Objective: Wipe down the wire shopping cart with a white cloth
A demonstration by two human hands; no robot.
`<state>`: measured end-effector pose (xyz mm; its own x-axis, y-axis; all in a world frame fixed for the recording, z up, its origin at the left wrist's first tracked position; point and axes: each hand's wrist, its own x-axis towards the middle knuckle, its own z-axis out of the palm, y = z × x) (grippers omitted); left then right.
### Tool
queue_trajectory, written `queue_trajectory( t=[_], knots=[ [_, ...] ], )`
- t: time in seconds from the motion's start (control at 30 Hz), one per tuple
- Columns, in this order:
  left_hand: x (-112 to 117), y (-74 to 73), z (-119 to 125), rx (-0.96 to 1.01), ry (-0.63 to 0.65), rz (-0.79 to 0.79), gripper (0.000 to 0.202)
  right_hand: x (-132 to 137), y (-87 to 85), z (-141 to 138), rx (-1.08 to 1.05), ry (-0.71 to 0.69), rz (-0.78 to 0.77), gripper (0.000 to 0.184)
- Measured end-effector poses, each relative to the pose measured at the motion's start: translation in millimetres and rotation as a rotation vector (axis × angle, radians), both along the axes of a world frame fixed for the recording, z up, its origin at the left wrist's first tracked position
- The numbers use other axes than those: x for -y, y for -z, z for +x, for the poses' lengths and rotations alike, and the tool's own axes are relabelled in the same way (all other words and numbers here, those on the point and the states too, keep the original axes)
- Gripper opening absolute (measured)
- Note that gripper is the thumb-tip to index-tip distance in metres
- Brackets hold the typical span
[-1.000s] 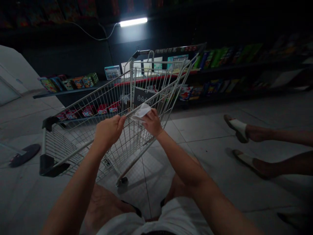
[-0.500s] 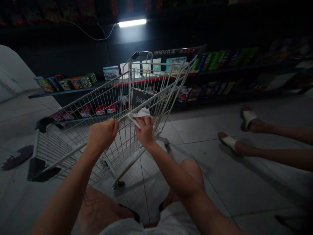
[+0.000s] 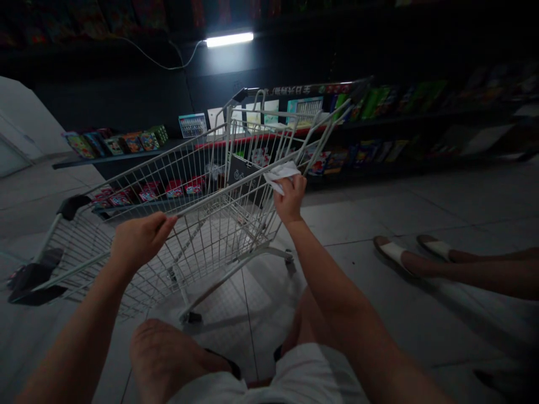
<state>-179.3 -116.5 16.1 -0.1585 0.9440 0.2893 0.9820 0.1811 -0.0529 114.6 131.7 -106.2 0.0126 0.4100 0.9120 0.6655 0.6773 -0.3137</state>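
A metal wire shopping cart stands side-on before me, its handle bar at the upper right. My left hand is wrapped round the top rail of the near side, toward the cart's left end. Farther right along the same rail, my right hand grips a crumpled white cloth or tissue and presses it against the rail. Inside the cart, near the handle end, hangs a dark panel with round white symbols, partly hidden behind the wires and the cloth.
Behind the cart runs a dark shelf with boxed goods, books and packets. A lit tube lamp is fixed above it. At the right, another person's legs in sandals rest on the tiled floor.
My right hand has slid up and right along the rail with the white cloth. My left hand has moved left and down. The cart has shifted slightly.
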Motion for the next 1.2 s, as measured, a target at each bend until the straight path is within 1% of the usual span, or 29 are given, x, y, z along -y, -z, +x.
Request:
queue_trajectory(
  t=[0.03,0.1,0.2,0.23,0.3,0.33,0.37,0.4,0.43,0.47,0.53,0.57,0.6,0.63,0.67,0.7,0.73,0.77,0.9,0.93,0.97,1.0,1.03,1.07,1.1,1.13,1.17,1.2],
  knots=[
    [0,-0.8,0,-0.016,-0.009,-0.01,0.056,10,6.1,-11,-0.067,-0.011,-0.028,0.033],
    [0,-2.9,1,-0.053,-0.03,-0.032,0.057,37,28.1,-37,-0.149,-0.06,-0.112,0.04],
    [-3,-8.1,6,-0.076,-0.04,-0.076,0.06,82,78.8,-65,-0.054,-0.149,-0.293,0.042],
    [-5,-10.1,9,-0.09,-0.044,-0.089,0.061,96,96.5,-69,-0.011,-0.171,-0.356,0.041],
    [-10,-13.6,18,-0.111,-0.054,-0.101,0.063,118,124.4,-69,0.137,-0.302,-0.445,0.038],
    [-14,-14.7,22,-0.108,-0.062,-0.097,0.064,125,131.9,-66,0.216,-0.388,-0.462,0.035],
    [-18,-15.2,27,-0.097,-0.069,-0.089,0.064,130,133.9,-62,0.265,-0.459,-0.46,0.033],
    [-22,-15.1,31,-0.081,-0.067,-0.085,0.065,131,129.7,-57,0.267,-0.495,-0.441,0.032],
    [-25,-14.5,34,-0.066,-0.058,-0.089,0.065,130,119.7,-52,0.219,-0.49,-0.404,0.032],
    [-28,-13.5,37,-0.054,-0.043,-0.101,0.065,127,104.7,-48,0.135,-0.451,-0.353,0.033],
    [-33,-11.2,39,-0.044,-0.014,-0.133,0.068,115,67.0,-43,-0.027,-0.361,-0.236,0.038],
    [-34,-10.3,38,-0.04,-0.007,-0.143,0.069,108,49.0,-44,-0.059,-0.347,-0.192,0.042],
    [-34,-9.7,38,-0.036,-0.009,-0.145,0.07,101,35.0,-47,-0.067,-0.341,-0.17,0.046],
    [-34,-9.4,38,-0.033,-0.016,-0.145,0.071,96,26.9,-52,-0.063,-0.338,-0.167,0.048],
    [-34,-9.5,37,-0.033,-0.021,-0.146,0.071,92,26.1,-59,-0.053,-0.334,-0.182,0.05],
    [-34,-9.8,37,-0.032,-0.024,-0.149,0.071,91,33.0,-66,-0.042,-0.327,-0.208,0.05],
    [-34,-10.2,37,-0.032,-0.027,-0.152,0.072,93,47.2,-74,-0.026,-0.323,-0.244,0.05],
    [-34,-10.6,38,-0.033,-0.029,-0.153,0.073,97,67.2,-81,-0.01,-0.322,-0.289,0.05],
    [-34,-10.9,42,-0.047,-0.042,-0.138,0.075,129,165.8,-104,0.031,-0.331,-0.537,0.046],
    [-34,-10.6,43,-0.053,-0.045,-0.135,0.075,137,184.8,-108,0.022,-0.339,-0.591,0.046],
    [-34,-10.3,43,-0.059,-0.048,-0.135,0.075,143,198.6,-110,0.003,-0.348,-0.632,0.046],
    [-35,-9.9,43,-0.066,-0.049,-0.137,0.076,148,206.3,-110,-0.015,-0.359,-0.658,0.046],
    [-35,-9.5,43,-0.072,-0.05,-0.138,0.077,150,207.3,-109,-0.029,-0.372,-0.673,0.045],
    [-35,-9.1,43,-0.076,-0.05,-0.137,0.078,152,201.4,-107,-0.043,-0.382,-0.673,0.043],
    [-36,-8.8,42,-0.078,-0.049,-0.137,0.079,152,188.6,-103,-0.061,-0.391,-0.648,0.041],
    [-36,-8.4,42,-0.078,-0.047,-0.138,0.079,151,169.5,-99,-0.074,-0.403,-0.596,0.038],
    [-36,-8.1,41,-0.078,-0.046,-0.139,0.079,149,144.8,-94,-0.088,-0.411,-0.526,0.036],
    [-36,-7.9,41,-0.079,-0.045,-0.139,0.079,146,116.1,-89,-0.119,-0.408,-0.424,0.035]
  ],
)
